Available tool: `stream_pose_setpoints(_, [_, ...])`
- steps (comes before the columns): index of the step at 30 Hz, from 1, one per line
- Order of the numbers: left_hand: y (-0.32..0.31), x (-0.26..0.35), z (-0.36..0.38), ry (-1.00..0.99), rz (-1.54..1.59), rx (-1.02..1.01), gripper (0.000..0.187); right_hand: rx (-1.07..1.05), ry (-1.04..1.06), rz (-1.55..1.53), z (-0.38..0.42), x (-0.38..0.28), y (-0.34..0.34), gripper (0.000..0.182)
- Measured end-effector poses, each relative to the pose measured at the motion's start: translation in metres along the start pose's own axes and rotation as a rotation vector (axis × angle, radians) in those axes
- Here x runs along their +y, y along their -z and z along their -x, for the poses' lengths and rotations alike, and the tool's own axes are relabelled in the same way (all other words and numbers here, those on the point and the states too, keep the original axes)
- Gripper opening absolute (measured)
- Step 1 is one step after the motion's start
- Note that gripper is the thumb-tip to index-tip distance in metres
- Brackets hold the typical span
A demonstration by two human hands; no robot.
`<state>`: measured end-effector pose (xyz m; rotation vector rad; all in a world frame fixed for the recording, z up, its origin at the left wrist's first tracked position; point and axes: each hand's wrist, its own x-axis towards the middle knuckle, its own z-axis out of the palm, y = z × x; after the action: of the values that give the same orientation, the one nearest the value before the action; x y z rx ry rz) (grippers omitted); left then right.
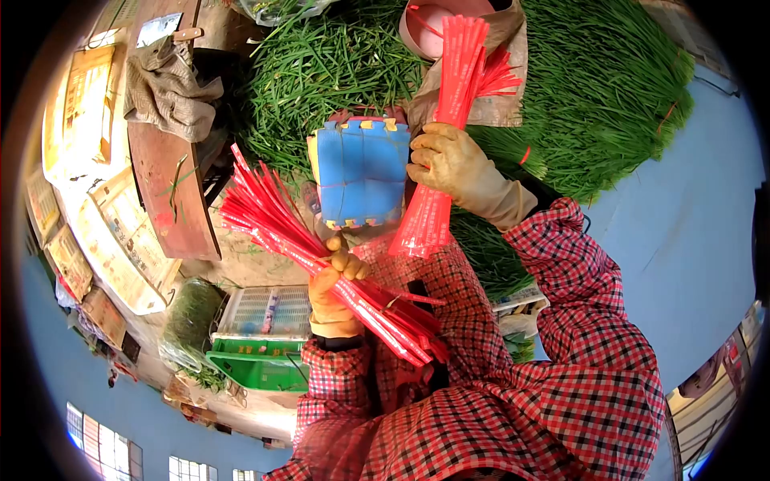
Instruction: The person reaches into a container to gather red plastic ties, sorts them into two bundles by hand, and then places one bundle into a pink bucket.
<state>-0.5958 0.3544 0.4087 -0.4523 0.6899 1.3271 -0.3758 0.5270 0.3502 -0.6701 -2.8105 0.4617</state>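
Note:
My left hand [335, 287], in a yellowish rubber glove, is closed round the middle of a bundle of red printed strips [277, 228]. Its ends fan out to the upper left and lower right. My right hand [465, 172], gloved the same way, grips a second bundle of red printed strips [459, 76], held nearly upright. That one spreads at both ends, and some strips stick out sideways near its top. Between the two bundles is a blue foam-mat seat [363, 172] with yellow edging.
Loose green chive-like leaves [329, 72] lie beyond the seat. A big stack of chive-like bundles [597, 88] stands at right, by a pink bucket [425, 28]. At left are a wooden bench [168, 192] with a cloth [172, 90], pale crates [120, 232] and a green basket [257, 365].

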Motion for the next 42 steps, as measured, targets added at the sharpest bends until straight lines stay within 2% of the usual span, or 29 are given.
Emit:
stream_pose_setpoints(9, [-0.009, 0.005, -0.004, 0.014, -0.001, 0.016, 0.047, -0.049, 0.012, 0.089, -0.012, 0.001, -0.002, 0.008])
stream_pose_setpoints(13, [-0.006, 0.006, -0.005, 0.032, -0.026, 0.077, 0.049, -0.066, -0.095, -0.002, -0.001, -0.01, 0.002, 0.006])
stream_pose_setpoints(21, [-0.001, 0.006, -0.012, 0.109, -0.024, 0.027, 0.047, -0.224, -0.237, -0.127, 0.053, -0.033, -0.009, 0.008])
stream_pose_setpoints(24, [-0.002, 0.006, -0.02, 0.116, 0.004, 0.004, 0.045, -0.077, -0.201, -0.142, 0.054, -0.032, -0.01, 0.012])
stream_pose_setpoints(25, [-0.001, 0.006, -0.022, 0.123, 0.012, -0.001, 0.044, -0.103, -0.202, -0.206, 0.055, -0.032, -0.011, 0.019])
stream_pose_setpoints(28, [0.007, 0.014, -0.02, 0.177, 0.051, 0.015, 0.043, -0.063, -0.161, -0.223, 0.039, -0.043, -0.001, 0.021])
stream_pose_setpoints(29, [0.006, 0.012, -0.025, 0.194, 0.018, 0.079, 0.04, -0.046, -0.168, -0.209, 0.041, -0.041, 0.001, 0.02])
stream_pose_setpoints(35, [-0.007, -0.009, -0.037, 0.181, -0.039, 0.079, 0.046, -0.023, -0.196, -0.093, 0.043, -0.04, 0.016, 0.017])
stream_pose_setpoints(38, [-0.01, -0.01, -0.036, 0.192, -0.054, 0.076, 0.046, 0.076, -0.203, -0.093, 0.04, -0.041, 0.013, 0.016])
stream_pose_setpoints(42, [-0.01, -0.003, -0.026, 0.161, -0.075, 0.1, 0.045, 0.063, -0.183, -0.156, 0.026, -0.045, 0.013, 0.019])
